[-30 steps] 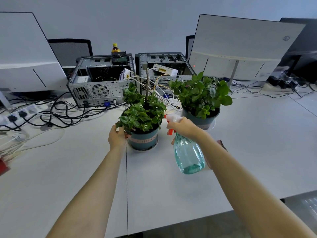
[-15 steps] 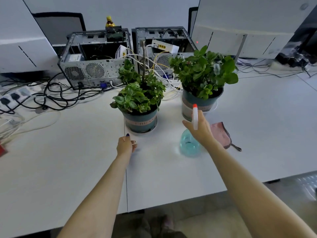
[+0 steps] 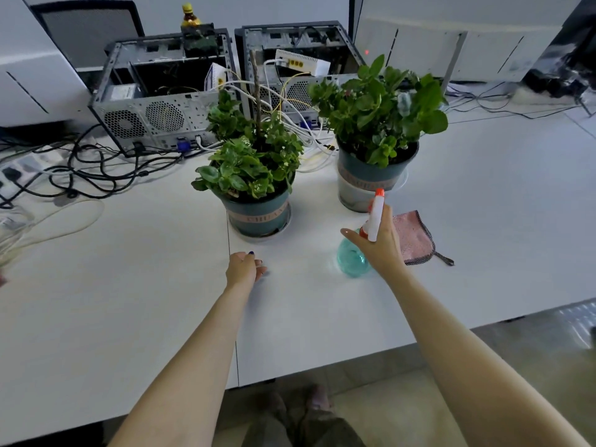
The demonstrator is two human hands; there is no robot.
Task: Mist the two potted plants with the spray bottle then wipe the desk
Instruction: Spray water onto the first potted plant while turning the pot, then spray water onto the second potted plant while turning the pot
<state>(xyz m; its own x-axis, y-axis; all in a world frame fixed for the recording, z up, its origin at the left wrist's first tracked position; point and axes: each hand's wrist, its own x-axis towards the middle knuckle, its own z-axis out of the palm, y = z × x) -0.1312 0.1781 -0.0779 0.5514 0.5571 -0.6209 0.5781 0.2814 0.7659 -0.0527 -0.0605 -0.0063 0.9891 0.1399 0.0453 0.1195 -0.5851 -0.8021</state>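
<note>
Head cam: right hand (image 3: 382, 245) wrapped around the neck of the spray bottle (image 3: 353, 258), white-and-orange nozzle sticking up above the fingers, teal body below and left of the palm with its base on the white desk (image 3: 129, 285); pink cloth (image 3: 414, 237) lies flat just right of that hand, in front of the right potted plant (image 3: 375, 130). Left hand (image 3: 245, 269) holds nothing, fingers loosely curled, resting on the desk just in front of the left potted plant (image 3: 254, 175), not touching the pot. Both plants stand upright side by side, open PC cases (image 3: 154, 91) and cable tangle behind them.
</note>
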